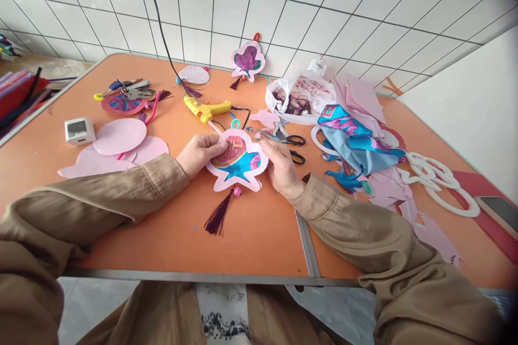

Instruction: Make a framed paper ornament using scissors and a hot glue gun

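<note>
Between my two hands is a pink-edged felt ornament [237,164] with a blue and magenta patterned centre. My left hand [200,155] pinches its left edge, thumb on the front. My right hand [281,166] grips its right edge, fingers partly hidden behind it. A turquoise loop [235,124] shows at the ornament's top. From its bottom hang a pink bell [237,191] and a dark purple tassel [219,214]. Just beyond my hands lie a yellow glue gun [206,109] and black-handled scissors [296,140].
Pink cut shapes [120,136], a white cube [79,131] and keys [140,90] lie left on the orange table [170,242]. A plastic bag [311,94], blue fabric [352,145], white rings [439,172] and a phone [499,213] are right. A finished-looking ornament [248,61] leans at the tiled wall.
</note>
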The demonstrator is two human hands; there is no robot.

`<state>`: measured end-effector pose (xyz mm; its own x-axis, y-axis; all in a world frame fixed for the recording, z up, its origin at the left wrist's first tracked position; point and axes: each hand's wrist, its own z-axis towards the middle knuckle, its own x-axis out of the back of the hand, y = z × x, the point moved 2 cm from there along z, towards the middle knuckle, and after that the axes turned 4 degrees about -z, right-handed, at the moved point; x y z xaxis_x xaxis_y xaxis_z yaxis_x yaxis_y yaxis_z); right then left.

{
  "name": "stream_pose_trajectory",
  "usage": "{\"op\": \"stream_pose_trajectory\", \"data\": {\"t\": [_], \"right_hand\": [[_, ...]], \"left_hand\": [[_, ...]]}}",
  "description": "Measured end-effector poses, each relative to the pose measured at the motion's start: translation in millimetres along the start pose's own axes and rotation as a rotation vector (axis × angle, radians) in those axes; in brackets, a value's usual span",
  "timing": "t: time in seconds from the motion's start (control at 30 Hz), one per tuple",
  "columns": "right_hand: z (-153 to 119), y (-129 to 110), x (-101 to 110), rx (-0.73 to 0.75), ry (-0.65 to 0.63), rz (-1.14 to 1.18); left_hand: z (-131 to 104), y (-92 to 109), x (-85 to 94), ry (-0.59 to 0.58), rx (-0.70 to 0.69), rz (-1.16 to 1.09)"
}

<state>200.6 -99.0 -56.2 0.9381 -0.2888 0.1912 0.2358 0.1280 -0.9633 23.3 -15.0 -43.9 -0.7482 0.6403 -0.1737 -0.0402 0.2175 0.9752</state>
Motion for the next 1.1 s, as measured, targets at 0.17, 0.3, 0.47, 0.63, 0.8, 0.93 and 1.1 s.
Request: {"op": "stream_pose_trajectory", "data": {"t": [0.17,0.3,0.47,0.63,0.8,0.93,1.1], "right_hand": [[-1.8,-3.8,0.6,0.023,-0.043,0.001],[-3.3,-7.4,-2.9,-0.012,-0.045,0.012],[-3.4,-11.5,-7.0,-0.042,-0.004,-0.019],[-3.6,-13.4,-6.5,-0.054,-0.025,-0.026],[-5.7,-14.5,-3.2,-0.06,-0.063,-0.066],[-7.8,-17.4,-1.0,-0.065,-0.095,-0.036],[-9.9,-21.0,-0.5,-0.117,-0.121,0.004]], "left_hand": [[0.2,-2.2,1.9,0.012,0.01,-0.059],[0.2,-2.5,2.6,0.015,0.02,-0.079],[-0.1,-1.6,2.7,0.021,0.038,-0.086],[-1.6,-2.9,3.7,0.017,0.043,-0.086],[-3.2,-3.5,4.5,0.003,0.038,-0.041],[-5.7,-0.5,3.6,0.007,0.053,-0.013],[-8.9,2.8,3.9,0.021,0.076,0.035]]}}
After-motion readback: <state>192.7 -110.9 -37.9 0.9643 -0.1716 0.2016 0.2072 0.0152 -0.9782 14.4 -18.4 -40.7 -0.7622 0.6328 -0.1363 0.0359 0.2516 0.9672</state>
